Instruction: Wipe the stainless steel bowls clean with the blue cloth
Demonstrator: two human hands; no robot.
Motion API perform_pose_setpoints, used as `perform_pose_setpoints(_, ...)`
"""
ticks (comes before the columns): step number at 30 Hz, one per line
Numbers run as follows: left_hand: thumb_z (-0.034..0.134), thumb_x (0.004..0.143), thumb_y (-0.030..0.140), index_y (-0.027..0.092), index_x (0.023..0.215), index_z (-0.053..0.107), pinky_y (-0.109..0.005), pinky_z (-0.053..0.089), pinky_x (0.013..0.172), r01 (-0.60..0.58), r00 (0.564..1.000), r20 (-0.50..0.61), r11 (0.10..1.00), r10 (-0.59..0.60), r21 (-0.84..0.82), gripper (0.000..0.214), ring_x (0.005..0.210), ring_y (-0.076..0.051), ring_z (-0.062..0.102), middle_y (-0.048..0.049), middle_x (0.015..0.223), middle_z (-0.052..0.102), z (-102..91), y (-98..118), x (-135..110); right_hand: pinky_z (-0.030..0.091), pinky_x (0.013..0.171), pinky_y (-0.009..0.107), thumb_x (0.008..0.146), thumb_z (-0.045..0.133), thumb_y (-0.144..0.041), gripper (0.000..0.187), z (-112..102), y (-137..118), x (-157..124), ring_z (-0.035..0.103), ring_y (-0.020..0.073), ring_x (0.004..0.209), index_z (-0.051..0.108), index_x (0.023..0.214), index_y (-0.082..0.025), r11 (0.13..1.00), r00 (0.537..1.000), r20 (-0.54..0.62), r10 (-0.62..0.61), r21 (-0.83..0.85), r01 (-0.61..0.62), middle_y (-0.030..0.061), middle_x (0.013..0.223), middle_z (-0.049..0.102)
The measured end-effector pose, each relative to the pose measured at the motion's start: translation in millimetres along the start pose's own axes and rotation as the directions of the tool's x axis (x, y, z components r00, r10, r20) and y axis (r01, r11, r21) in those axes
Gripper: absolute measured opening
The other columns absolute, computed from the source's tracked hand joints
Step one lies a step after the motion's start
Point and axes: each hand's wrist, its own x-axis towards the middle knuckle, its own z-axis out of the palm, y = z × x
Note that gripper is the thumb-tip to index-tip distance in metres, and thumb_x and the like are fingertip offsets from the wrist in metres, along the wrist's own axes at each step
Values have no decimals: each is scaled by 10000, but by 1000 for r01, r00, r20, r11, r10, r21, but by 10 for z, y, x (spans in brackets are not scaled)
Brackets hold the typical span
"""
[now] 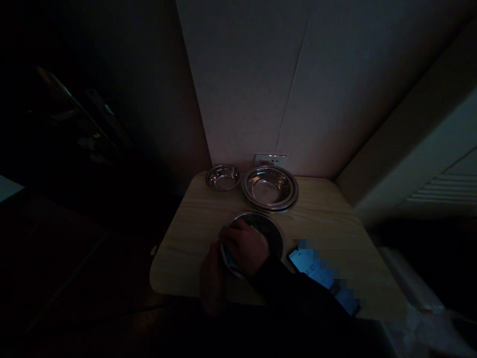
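Note:
A steel bowl [275, 233] sits at the near middle of a small wooden table [328, 219]. My right hand [244, 246], in a dark sleeve, reaches into the bowl from the right and presses down on a teal cloth [228, 258] that peeks out under the fingers. At the bowl's near left rim my left hand [211, 283] grips the edge. The light is very dim, so finger detail is hard to make out.
A small steel bowl [223, 177] and a wider stack of steel bowls [270, 188] stand at the table's far edge, below a wall socket [270, 160]. A phone [320, 276] with a lit screen lies to the right of my arm. Walls close in behind and to the right.

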Motion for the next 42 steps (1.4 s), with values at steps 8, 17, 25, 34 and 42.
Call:
perform_pose_setpoints(8,439,801,240,220,932,695,-344,459,894,-60,994,84,997,63,-40,288,978,-235,623,-60,960,718,-34,200,-39,432,794,225,825,549,-122,206,-2,-2,-296,586,146,883,696,930,-222,992,993,96,-75,105,65,39,968,615)
perform_pose_setpoints(17,402,835,263,185,987,674,-353,467,893,-33,996,71,984,46,-175,321,998,-237,614,-83,1044,692,14,182,-20,418,800,238,827,537,-136,178,79,63,-128,598,159,890,670,931,-194,994,997,0,80,74,-80,44,945,645)
perform_pose_setpoints(25,448,814,291,188,960,688,-343,467,886,27,991,133,965,8,-259,299,995,-241,616,-83,1056,688,22,183,-36,405,807,242,818,547,-146,163,75,151,-91,600,166,894,674,911,-186,989,991,-31,133,72,-130,47,934,669)
perform_pose_setpoints(34,480,801,342,181,984,678,-343,466,878,83,994,91,943,-57,-322,314,1000,-240,611,-83,1067,683,22,125,3,419,798,255,800,562,-141,174,72,131,-76,614,175,891,685,915,-188,996,997,74,20,82,-26,52,943,680)
perform_pose_setpoints(42,470,809,365,162,1010,655,-290,464,879,89,986,163,942,-37,-324,341,1004,-201,615,-75,1088,679,29,184,41,415,816,239,810,559,-148,176,80,160,-116,606,158,897,685,928,-184,989,998,-11,70,131,-68,50,945,679)
